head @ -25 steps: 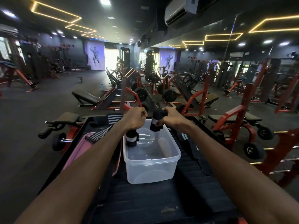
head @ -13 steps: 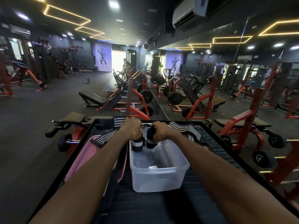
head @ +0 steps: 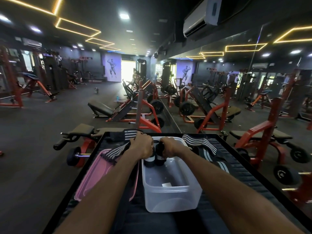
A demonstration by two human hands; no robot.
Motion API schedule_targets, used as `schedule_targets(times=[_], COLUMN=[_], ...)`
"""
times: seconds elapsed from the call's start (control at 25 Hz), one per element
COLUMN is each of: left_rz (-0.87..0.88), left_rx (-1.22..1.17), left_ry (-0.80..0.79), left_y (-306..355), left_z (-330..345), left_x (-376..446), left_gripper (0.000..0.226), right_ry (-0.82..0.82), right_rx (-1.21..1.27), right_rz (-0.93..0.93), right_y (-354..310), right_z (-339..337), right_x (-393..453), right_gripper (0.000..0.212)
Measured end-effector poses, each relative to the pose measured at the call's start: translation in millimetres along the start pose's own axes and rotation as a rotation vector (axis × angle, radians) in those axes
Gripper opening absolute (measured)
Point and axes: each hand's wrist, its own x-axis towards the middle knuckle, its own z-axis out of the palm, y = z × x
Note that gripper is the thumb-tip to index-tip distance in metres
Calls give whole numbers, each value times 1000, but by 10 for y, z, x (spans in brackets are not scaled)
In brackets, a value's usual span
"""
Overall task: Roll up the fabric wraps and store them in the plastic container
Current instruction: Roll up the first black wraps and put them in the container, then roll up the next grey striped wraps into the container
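A clear plastic container [head: 170, 195] stands on a black platform in front of me. My left hand [head: 142, 146] grips a rolled black wrap with a white band [head: 149, 161], held upright at the container's far end. Beside it, my right hand [head: 170, 146] grips a second rolled black wrap [head: 160, 159]. The two rolls touch side by side, their lower ends inside the container. Unrolled black-and-white striped wraps lie on the platform to the left [head: 114, 152] and to the right [head: 200, 142].
A pink lid [head: 96, 176] lies left of the container on the black platform [head: 236, 168], which has a raised edge. A mirror wall runs along the right. Red and black gym machines, benches and weight plates stand on the dark floor beyond.
Both hands have come together and lowered. The two rolled wraps, earlier held apart above the container, now stand side by side with their ends inside its far end.
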Motion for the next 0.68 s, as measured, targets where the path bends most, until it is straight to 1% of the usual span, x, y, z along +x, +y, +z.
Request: schedule_targets(times=[0.08, 0.24, 0.4, 0.44, 0.52, 0.6, 0.68], left_rz=[-2, -3, 3, 7, 14, 10, -8], left_rx=[-13, -26, -52, -98, -256, -399, -472], left_ry=[7, 12, 15, 36, 99, 147, 194], left_y=[17, 18, 2, -7, -35, -77, -142], left_z=[7, -6, -24, -36, -90, -195, -306], left_x=[-21, -29, -39, -37, -40, -60, -90], left_gripper=[18, 18, 18, 16, 13, 13, 15], right_ry=[19, 52, -10, -21, -15, 28, 80], right_rx=[13, 23, 13, 8, 10, 51, 128], right_rz=[8, 14, 26, 31, 28, 4, -26], right_y=[-2, 20, 40, 38, 40, 31, -2], right_z=[18, 53, -21, -72, -213, -394, -557], right_x=[-6, -26, -48, -70, -105, -134, -185], right_gripper=[62, 84, 84, 81, 67, 48, 28])
